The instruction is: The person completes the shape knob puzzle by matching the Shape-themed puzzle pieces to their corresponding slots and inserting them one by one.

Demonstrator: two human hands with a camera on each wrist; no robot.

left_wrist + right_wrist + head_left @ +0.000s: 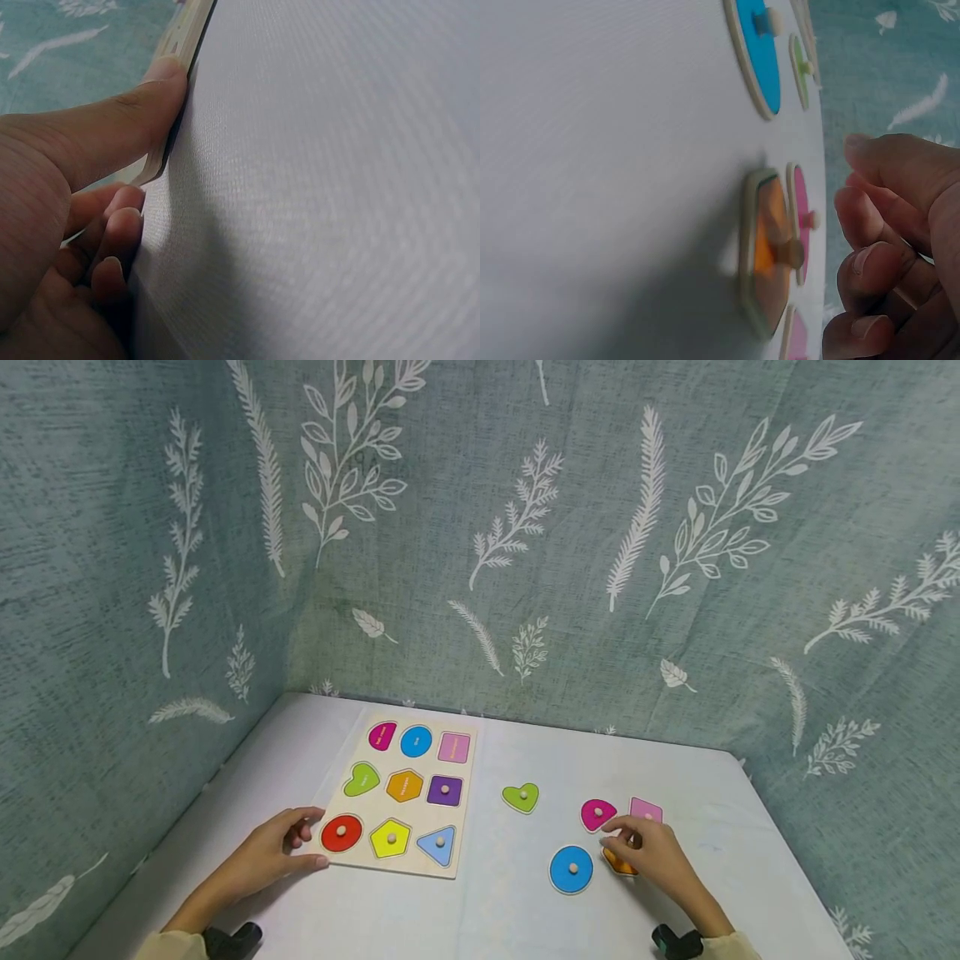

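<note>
A wooden shape puzzle board (393, 808) lies on the left of the table, with red circle, yellow pentagon, blue triangle and purple square knobbed pieces in its lower and right slots. My left hand (273, 847) holds the board's near left corner, thumb on the front edge and fingers at the left side. My right hand (648, 852) hovers over the orange hexagon piece (769, 255), fingers loosely bent and holding nothing. In the head view the hand partly hides that piece. Close by lie a magenta piece (597, 815), a pink square (647, 809) and a blue circle (572, 869).
A green heart piece (521, 797) lies between the board and the other loose pieces. The table (510, 918) has a white cover. Green leaf-patterned cloth (570, 552) hangs behind and along both sides of it.
</note>
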